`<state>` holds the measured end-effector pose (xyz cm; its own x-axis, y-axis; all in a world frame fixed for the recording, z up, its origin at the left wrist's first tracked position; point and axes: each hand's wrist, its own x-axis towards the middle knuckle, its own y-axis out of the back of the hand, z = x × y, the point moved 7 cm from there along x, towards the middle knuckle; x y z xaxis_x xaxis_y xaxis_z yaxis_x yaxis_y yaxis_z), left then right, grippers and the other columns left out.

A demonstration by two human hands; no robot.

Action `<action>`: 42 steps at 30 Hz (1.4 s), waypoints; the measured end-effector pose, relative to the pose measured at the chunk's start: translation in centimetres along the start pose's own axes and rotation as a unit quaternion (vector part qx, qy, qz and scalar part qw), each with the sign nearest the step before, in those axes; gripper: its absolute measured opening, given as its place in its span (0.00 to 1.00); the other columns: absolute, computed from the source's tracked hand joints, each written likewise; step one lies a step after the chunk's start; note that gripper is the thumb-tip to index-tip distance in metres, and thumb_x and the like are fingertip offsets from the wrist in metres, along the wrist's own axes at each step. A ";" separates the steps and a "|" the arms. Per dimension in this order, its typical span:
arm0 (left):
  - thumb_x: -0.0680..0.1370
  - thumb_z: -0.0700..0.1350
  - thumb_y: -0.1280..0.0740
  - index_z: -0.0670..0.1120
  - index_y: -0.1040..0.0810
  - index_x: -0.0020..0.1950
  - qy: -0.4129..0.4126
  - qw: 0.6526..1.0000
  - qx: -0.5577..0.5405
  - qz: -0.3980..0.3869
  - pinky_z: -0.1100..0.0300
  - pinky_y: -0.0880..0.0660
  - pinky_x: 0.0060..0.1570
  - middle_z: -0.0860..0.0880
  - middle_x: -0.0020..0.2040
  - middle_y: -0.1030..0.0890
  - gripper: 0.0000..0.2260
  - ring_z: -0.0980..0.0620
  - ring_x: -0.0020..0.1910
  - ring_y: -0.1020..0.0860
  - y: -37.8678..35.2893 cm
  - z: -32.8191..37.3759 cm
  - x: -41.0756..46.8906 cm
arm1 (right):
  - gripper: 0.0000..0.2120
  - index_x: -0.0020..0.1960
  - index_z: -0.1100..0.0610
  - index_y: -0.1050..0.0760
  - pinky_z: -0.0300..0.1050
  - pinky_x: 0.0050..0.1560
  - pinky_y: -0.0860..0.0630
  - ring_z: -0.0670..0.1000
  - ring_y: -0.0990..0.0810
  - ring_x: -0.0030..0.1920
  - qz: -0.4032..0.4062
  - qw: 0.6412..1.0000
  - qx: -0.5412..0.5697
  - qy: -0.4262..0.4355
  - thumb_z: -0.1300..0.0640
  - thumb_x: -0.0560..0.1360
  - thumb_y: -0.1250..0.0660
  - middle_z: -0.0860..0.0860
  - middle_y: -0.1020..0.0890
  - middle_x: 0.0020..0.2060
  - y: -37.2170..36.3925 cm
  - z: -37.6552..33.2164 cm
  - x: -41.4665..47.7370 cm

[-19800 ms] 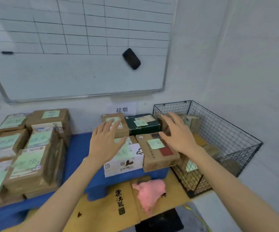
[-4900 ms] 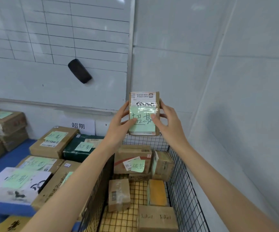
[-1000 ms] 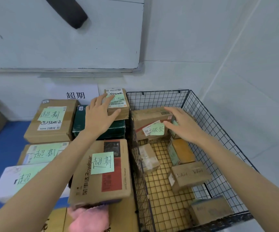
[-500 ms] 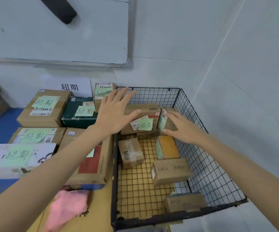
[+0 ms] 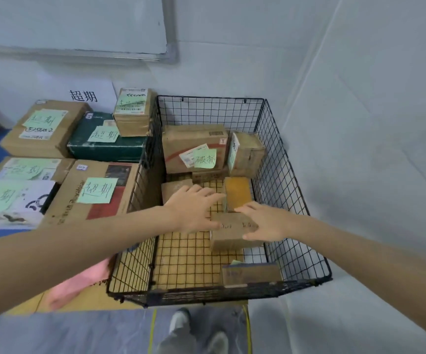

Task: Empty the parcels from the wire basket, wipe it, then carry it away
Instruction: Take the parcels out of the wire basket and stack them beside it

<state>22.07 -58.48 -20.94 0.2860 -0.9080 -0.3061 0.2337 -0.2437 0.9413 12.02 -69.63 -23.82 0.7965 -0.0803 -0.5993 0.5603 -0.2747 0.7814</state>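
Note:
The black wire basket (image 5: 293, 162) stands on the floor by the wall corner, with several cardboard parcels inside. My left hand (image 5: 194, 210) and my right hand (image 5: 264, 221) reach down into it onto a small brown parcel (image 5: 228, 237) in the middle. The left hand lies with straight fingers over its left end. The right hand rests on its right end, thumb against the near side. Behind it lie an orange parcel (image 5: 237, 191), a large brown parcel with a green note (image 5: 191, 144) and an upright box (image 5: 247, 154). Another parcel (image 5: 251, 274) leans at the front rim.
Left of the basket, labelled parcels (image 5: 97, 198) are stacked on a blue surface, a small box (image 5: 132, 111) on top of a dark green one (image 5: 104, 146). A pink cloth (image 5: 79, 284) lies on flat cardboard by the basket's front left corner. My shoes (image 5: 178, 320) stand just before it.
Both hands have dropped from the back of the basket onto the small brown parcel in its middle. My view has tilted further down.

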 end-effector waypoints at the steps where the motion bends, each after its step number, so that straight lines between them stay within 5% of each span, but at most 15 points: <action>1: 0.78 0.65 0.40 0.54 0.48 0.80 -0.004 1.000 0.004 -0.020 0.47 0.44 0.74 0.49 0.79 0.41 0.35 0.46 0.76 0.41 -0.8 0.2 0.4 | 0.37 0.80 0.50 0.50 0.54 0.67 0.29 0.52 0.33 0.70 -0.015 1.000 0.005 0.001 0.43 0.78 0.35 0.51 0.40 0.76 -0.5 0.1 0.2; 7: 0.76 0.67 0.38 0.51 0.44 0.79 0.003 0.991 -0.014 -0.137 0.45 0.36 0.71 0.47 0.77 0.37 0.37 0.43 0.73 0.35 -6.6 0.8 3.1 | 0.35 0.79 0.51 0.44 0.54 0.67 0.29 0.54 0.29 0.67 -0.080 0.996 0.028 -0.014 0.46 0.78 0.33 0.52 0.33 0.72 -3.0 0.6 2.1; 11: 0.76 0.64 0.35 0.52 0.41 0.77 -0.016 0.979 -0.042 -0.198 0.53 0.28 0.59 0.47 0.73 0.32 0.34 0.46 0.66 0.29 -10.6 2.6 3.9 | 0.37 0.80 0.53 0.47 0.53 0.70 0.32 0.56 0.32 0.71 -0.151 0.988 0.033 -0.032 0.48 0.78 0.32 0.54 0.36 0.76 -5.3 1.0 2.7; 19: 0.73 0.59 0.28 0.50 0.38 0.74 -0.020 0.970 -0.120 -0.210 0.53 0.26 0.53 0.49 0.65 0.31 0.34 0.47 0.61 0.29 -14.0 5.8 4.3 | 0.35 0.79 0.55 0.45 0.54 0.68 0.29 0.57 0.30 0.69 -0.193 0.979 0.036 -0.059 0.49 0.78 0.33 0.55 0.34 0.73 -6.0 2.5 3.2; 32: 0.71 0.57 0.26 0.51 0.34 0.70 -0.022 0.982 -0.142 -0.120 0.55 0.26 0.57 0.52 0.69 0.33 0.31 0.51 0.65 0.34 -14.0 4.2 4.2 | 0.29 0.76 0.57 0.40 0.54 0.67 0.27 0.57 0.27 0.67 -0.198 0.977 0.050 -0.065 0.53 0.79 0.32 0.56 0.29 0.69 -5.8 2.4 4.4; 36: 0.70 0.53 0.24 0.50 0.35 0.66 0.008 0.986 -0.168 -0.013 0.60 0.30 0.57 0.53 0.65 0.34 0.30 0.54 0.60 0.35 -12.6 3.3 4.7 | 0.29 0.76 0.57 0.41 0.53 0.68 0.28 0.57 0.28 0.68 -0.177 0.980 0.040 -0.081 0.53 0.79 0.33 0.55 0.29 0.70 -5.4 2.8 4.7; 42: 0.71 0.54 0.26 0.50 0.37 0.70 0.078 0.981 -0.172 0.048 0.51 0.28 0.61 0.49 0.70 0.38 0.33 0.47 0.67 0.37 -11.5 0.5 7.3 | 0.31 0.78 0.56 0.40 0.52 0.65 0.26 0.55 0.25 0.65 -0.132 0.986 0.048 -0.093 0.55 0.78 0.34 0.55 0.29 0.70 -4.5 3.3 5.2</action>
<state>21.01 -62.48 -33.95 0.4538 -0.8517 -0.2622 0.4906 -0.0069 0.8714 12.90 -71.92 -31.06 0.5650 -0.1666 -0.8081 0.7115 -0.3976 0.5794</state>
